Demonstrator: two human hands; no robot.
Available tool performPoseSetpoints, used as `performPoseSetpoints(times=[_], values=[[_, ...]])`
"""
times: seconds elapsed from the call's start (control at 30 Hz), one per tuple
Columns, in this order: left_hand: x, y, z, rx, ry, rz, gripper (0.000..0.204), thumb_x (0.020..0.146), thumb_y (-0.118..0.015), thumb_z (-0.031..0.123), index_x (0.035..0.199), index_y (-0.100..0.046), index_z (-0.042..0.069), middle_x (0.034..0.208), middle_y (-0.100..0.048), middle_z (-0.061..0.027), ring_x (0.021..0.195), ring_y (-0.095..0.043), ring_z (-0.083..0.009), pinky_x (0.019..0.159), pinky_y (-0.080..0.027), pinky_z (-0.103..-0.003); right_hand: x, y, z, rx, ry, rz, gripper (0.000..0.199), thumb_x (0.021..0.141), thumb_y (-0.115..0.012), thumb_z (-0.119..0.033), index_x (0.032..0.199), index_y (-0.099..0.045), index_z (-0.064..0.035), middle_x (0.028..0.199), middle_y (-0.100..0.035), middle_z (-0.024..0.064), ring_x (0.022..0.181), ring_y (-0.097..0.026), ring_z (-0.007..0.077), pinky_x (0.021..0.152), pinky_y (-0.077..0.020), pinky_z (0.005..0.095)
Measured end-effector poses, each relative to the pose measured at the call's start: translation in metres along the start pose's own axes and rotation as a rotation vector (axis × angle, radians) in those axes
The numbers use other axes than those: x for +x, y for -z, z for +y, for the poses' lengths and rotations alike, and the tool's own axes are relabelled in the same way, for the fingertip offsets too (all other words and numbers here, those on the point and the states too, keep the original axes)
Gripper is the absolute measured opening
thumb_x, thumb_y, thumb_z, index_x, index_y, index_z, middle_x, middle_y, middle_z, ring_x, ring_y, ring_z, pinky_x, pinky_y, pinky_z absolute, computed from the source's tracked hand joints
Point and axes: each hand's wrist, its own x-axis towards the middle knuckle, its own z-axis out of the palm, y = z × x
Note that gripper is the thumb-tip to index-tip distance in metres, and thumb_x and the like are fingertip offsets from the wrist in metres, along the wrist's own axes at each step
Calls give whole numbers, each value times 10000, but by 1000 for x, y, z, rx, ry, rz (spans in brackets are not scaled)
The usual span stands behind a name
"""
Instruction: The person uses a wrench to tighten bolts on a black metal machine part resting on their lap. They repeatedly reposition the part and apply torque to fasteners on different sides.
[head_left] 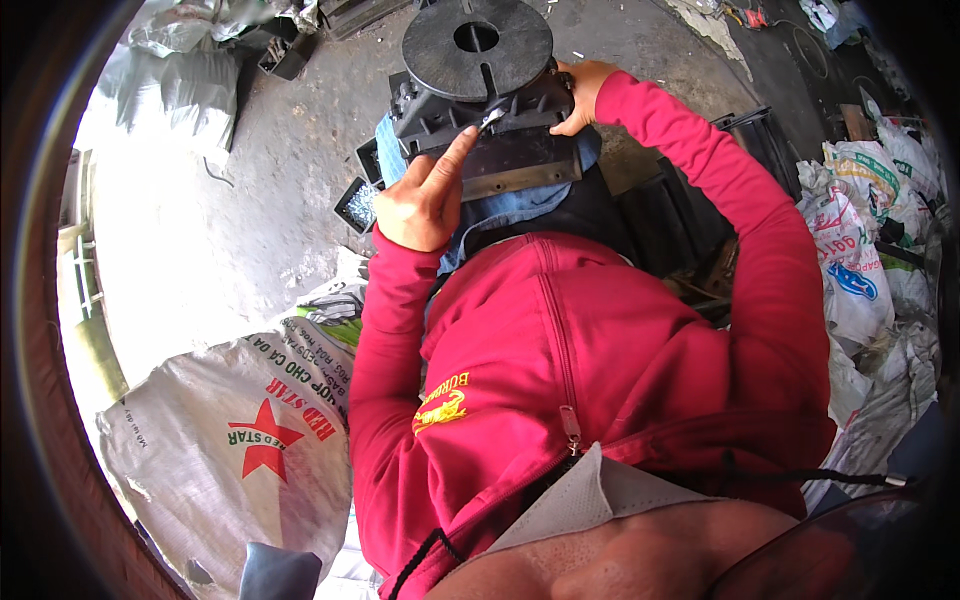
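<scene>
Black housing, round disc uppermost, held at twelve o'clock on the lap: left hand pinching a small metal tool against it; right hand gripping its far corner.

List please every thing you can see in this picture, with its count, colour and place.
Machine part: one, black, disc with a centre hole on a blocky base, top centre on the lap.
Small metal tool: one, silver, at the left index fingertip.
Small tray of metal bits: one, black, floor left of the left hand.
Printed sack: one, grey-white, lower left.
Sacks: several, white, right edge.
Floor: grey concrete.
Jacket: one, red, centre.
Left hand: on the tool.
Right hand: gripping the part's right side.
</scene>
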Motion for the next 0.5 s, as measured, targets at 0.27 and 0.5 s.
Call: performPoseSetpoints(times=[0.27,0.5], values=[[-13,-15,-12,95,19,-91,514,766,-616,56,1233,-591,269,529,-404,-21,369,-425,-197,390,-382,-339,-6,2,-5,66,44,32,1138,549,-756,-529,1437,-185,-106,1018,-655,148,921,-628,320,795,-491,374],[-17,-24,-23,181,86,-128,392,838,-598,131,1212,-601,246,568,-550,-70,423,-546,-209,399,-405,-362,-17,12,-12,137,46,3,1104,547,-780,-481,1435,-211,-154,1021,-653,142,928,-628,315,787,-491,384]])
